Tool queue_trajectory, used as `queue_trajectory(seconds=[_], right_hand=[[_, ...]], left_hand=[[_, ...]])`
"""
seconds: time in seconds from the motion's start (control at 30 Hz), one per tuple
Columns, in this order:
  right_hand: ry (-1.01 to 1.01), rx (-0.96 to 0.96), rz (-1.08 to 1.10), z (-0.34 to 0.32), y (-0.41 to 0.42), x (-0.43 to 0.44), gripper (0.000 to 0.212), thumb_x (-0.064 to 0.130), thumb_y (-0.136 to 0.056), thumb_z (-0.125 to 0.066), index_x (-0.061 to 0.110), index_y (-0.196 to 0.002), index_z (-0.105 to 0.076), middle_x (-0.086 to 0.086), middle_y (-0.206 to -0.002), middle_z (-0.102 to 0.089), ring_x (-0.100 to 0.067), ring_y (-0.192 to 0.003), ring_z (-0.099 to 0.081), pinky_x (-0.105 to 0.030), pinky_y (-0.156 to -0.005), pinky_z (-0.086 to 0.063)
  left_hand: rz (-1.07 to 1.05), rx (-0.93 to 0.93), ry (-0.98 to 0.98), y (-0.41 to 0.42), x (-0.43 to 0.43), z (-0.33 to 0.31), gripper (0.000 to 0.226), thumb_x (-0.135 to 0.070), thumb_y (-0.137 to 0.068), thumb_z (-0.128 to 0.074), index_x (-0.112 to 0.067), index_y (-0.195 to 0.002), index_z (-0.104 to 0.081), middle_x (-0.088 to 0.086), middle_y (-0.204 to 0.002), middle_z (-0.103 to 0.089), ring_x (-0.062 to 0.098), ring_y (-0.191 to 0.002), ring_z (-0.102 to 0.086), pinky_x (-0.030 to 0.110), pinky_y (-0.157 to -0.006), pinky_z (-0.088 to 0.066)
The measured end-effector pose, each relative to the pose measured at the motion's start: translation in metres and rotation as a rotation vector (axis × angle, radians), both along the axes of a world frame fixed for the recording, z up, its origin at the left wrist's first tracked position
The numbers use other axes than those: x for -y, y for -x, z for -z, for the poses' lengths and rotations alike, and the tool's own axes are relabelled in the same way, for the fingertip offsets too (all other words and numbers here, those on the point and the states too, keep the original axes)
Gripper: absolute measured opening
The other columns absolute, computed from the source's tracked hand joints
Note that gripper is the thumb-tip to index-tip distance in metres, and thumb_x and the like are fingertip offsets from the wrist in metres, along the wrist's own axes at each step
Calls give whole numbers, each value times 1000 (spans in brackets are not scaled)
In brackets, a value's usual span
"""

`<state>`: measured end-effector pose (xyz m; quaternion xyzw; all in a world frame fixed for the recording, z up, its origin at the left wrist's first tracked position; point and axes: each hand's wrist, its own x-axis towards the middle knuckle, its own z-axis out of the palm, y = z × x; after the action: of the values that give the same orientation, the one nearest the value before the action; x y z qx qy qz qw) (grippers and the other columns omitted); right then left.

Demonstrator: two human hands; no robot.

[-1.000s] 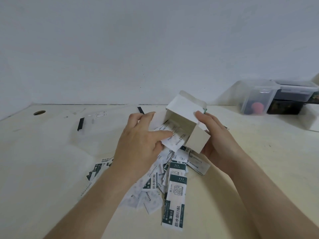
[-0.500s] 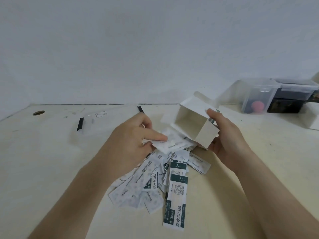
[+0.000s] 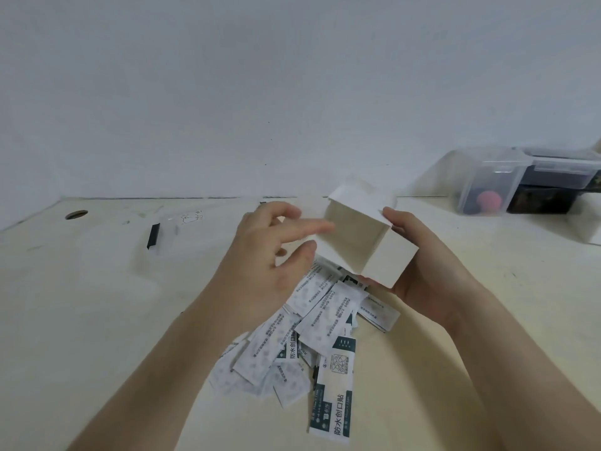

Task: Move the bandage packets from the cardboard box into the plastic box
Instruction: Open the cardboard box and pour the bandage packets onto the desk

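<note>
My right hand (image 3: 422, 271) grips a white cardboard box (image 3: 374, 245), held tilted above the table with its open mouth facing left; the inside that shows looks bare. My left hand (image 3: 270, 265) hovers just left of that mouth, fingers loosely spread and blurred, holding nothing. Below both hands, several white and dark-green bandage packets (image 3: 325, 336) lie in a loose pile on the table. A faint clear plastic box (image 3: 130, 252) with a black clasp (image 3: 153, 236) sits to the left of the pile; its edges are hard to make out.
The pale wooden table (image 3: 81, 353) meets a white wall behind. A round hole (image 3: 76, 214) is at the far left. Clear lidded containers (image 3: 494, 187) with dark contents and a red object stand at the back right.
My left hand let go of the packets it pulled out and rose back to the box mouth. My right hand tilted the box more toward the left. More packets now lie on the pile.
</note>
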<state>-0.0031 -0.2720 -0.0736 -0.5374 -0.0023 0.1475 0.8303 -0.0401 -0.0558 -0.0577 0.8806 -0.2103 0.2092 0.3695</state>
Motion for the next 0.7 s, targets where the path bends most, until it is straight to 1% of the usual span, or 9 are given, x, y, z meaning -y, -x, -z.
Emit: queue_trajectory(seconds=[0.07, 0.13, 0.2, 0.27, 0.3, 0.37, 0.47, 0.57, 0.7], right_hand=[[-3, -16, -38, -3, 3, -1, 33, 40, -93, -55, 12, -107, -65, -10, -87, -67, -26, -70, -67, -30, -55, -57], [-9, -37, -56, -5, 2, -2, 39, 44, -92, -55, 12, -111, -66, -15, -96, -69, -30, -73, -68, -31, -54, -59], [-18, -58, -28, -5, -1, 0, 50, 51, -90, -56, 11, -119, -65, -22, -110, -67, -33, -75, -67, -35, -62, -61], [-72, -84, 32, -4, -4, 3, 57, 54, -90, -56, 9, -124, -60, -25, -112, -66, -33, -78, -68, -37, -67, -62], [-115, -90, 63, -4, -5, 4, 58, 54, -91, -56, 8, -127, -57, -26, -114, -65, -33, -82, -69, -36, -68, -62], [-197, -61, 158, -4, -7, 4, 53, 45, -94, -57, 11, -133, -52, -24, -121, -61, -31, -90, -71, -35, -71, -61], [-148, 15, 350, -2, -7, 2, 39, 22, -96, -59, 14, -133, -54, -9, -121, -57, -31, -98, -72, -37, -81, -59], [23, 63, 389, 0, -7, 2, 28, 6, -95, -56, 13, -121, -62, -6, -106, -63, -30, -102, -68, -41, -88, -57], [121, 55, 391, -1, -5, 1, 23, 3, -93, -55, 13, -110, -68, -10, -97, -65, -25, -93, -66, -41, -87, -58]], left_hand=[[-113, 80, -69, -5, 3, 2, 29, -33, -93, -56, -50, -116, -63, -10, -121, -42, 14, -110, -42, 32, -95, -46], [-107, 0, 5, -10, 6, -5, 30, -29, -93, -59, -53, -112, -62, -10, -121, -45, 8, -103, -54, 26, -89, -50], [-85, -144, 127, -15, 12, -13, 31, -23, -92, -62, -53, -100, -65, -12, -102, -65, 17, -78, -68, 24, -68, -52], [-175, -135, 132, -24, 19, -19, 27, -20, -91, -62, -45, -95, -69, -9, -78, -71, 29, -66, -69, 23, -51, -48], [-226, -113, 128, -28, 23, -22, 25, -19, -91, -61, -40, -97, -71, -11, -81, -72, 28, -64, -69, 18, -49, -47], [-289, -81, 163, -41, 29, -29, 24, -16, -91, -58, -30, -105, -72, -12, -102, -72, 25, -67, -71, 19, -64, -54], [-339, -94, 226, -71, 35, -34, 29, -16, -90, -52, -21, -111, -71, -1, -112, -71, 24, -87, -71, 38, -86, -56], [-364, -197, 158, -97, 43, -33, 33, -18, -90, -50, -15, -119, -66, 5, -120, -67, 27, -98, -69, 42, -93, -52], [-368, -334, -45, -117, 53, -24, 38, -19, -94, -47, -11, -130, -58, 6, -127, -63, 28, -107, -65, 40, -97, -49]])
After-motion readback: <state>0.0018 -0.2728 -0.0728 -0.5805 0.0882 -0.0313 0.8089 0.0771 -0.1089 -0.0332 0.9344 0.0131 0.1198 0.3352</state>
